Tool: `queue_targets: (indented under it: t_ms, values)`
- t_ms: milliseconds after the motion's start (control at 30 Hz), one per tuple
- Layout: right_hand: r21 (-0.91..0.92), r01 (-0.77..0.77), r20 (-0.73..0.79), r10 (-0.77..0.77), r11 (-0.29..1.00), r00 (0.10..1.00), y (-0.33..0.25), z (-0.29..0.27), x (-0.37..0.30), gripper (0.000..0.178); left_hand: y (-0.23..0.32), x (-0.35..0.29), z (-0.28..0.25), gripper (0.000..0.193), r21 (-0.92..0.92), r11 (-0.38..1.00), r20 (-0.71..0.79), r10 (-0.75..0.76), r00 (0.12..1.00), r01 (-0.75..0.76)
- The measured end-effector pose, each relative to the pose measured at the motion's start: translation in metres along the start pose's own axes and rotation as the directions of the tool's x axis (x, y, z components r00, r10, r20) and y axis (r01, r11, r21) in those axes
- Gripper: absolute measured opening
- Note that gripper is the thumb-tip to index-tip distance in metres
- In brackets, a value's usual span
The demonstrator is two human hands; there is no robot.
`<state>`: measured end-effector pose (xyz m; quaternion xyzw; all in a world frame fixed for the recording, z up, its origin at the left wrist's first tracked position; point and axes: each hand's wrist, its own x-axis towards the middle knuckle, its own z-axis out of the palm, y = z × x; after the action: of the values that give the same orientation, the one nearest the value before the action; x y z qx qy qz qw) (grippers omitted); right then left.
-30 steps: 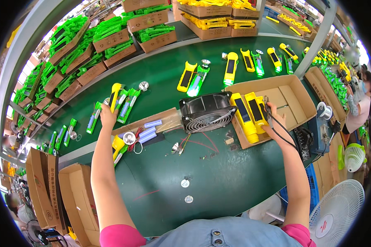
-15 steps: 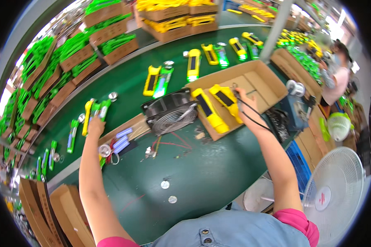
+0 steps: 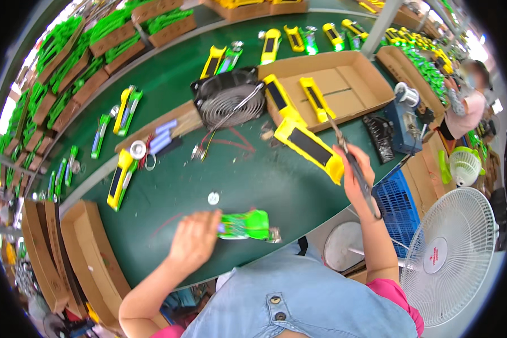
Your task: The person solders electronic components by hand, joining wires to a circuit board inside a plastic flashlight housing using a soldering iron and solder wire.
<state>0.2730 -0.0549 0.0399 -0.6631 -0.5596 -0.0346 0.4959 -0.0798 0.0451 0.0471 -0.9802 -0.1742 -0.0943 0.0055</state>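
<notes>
My left hand [image 3: 196, 239], smeared by motion, has its fingers over the end of a green flashlight half [image 3: 247, 225] with wires and a silvery head. This half is above the bench near my body. My right hand [image 3: 357, 174] is closed round a dark-handled soldering iron [image 3: 352, 160], its metal tip pointing up toward the carton. A yellow shell [image 3: 310, 147] with a black panel reaches to my right fingers; whether they also grip it, I cannot tell. Two more yellow shells, one [image 3: 283, 101] at the carton's left side and another [image 3: 317, 100] inside it, lie beyond.
A shallow cardboard carton [image 3: 366, 84] sits at the bench's far right, beside a black fan [image 3: 228, 98]. A solder spool [image 3: 407, 94] tops a blue unit [image 3: 405, 127]. Paired yellow and green halves [image 3: 121, 180] lie left. Flashlight parts line the green belt [image 3: 169, 73]. A white fan [image 3: 448, 256] stands right.
My left hand has come back from the belt toward my body with the green half. My right hand has drawn nearer, lifting the soldering iron away from the carton. The view has tilted down.
</notes>
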Motion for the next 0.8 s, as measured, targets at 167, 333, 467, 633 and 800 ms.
queue_targets:
  t_ms: [167, 333, 467, 633, 800]
  values:
    - [0.002, -0.051, 0.251, 0.048, 0.999, 0.967, 0.013, 0.027, -0.065, 0.03, 0.047, -0.014, 0.021, 0.068, -0.093, 0.991, 0.173, -0.077, 0.982, 0.095]
    - [-0.004, 0.034, 0.233, -0.032, 0.999, 0.972, -0.006, 0.042, -0.082, 0.034, 0.062, 0.024, 0.021, 0.072, -0.453, 0.836, 0.102, -0.298, 0.949, 0.311]
    - [-0.039, 0.03, 0.127, -0.025, 0.999, 0.992, -0.018, 0.04, -0.106, 0.046, 0.077, 0.062, 0.044, 0.049, -0.741, 0.548, 0.185, -0.389, 0.902, 0.388]
    - [-0.061, -0.045, 0.16, 0.055, 0.997, 0.986, -0.012, 0.042, -0.126, 0.033, 0.081, 0.068, 0.043, 0.019, -0.866, 0.444, 0.008, -0.448, 0.894, 0.231]
    - [0.281, -0.156, 0.319, 0.061, 0.947, 0.946, -0.02, 0.049, -0.116, 0.029, 0.064, 0.039, 0.037, 0.01, -0.989, -0.041, 0.125, -0.751, 0.649, 0.144]
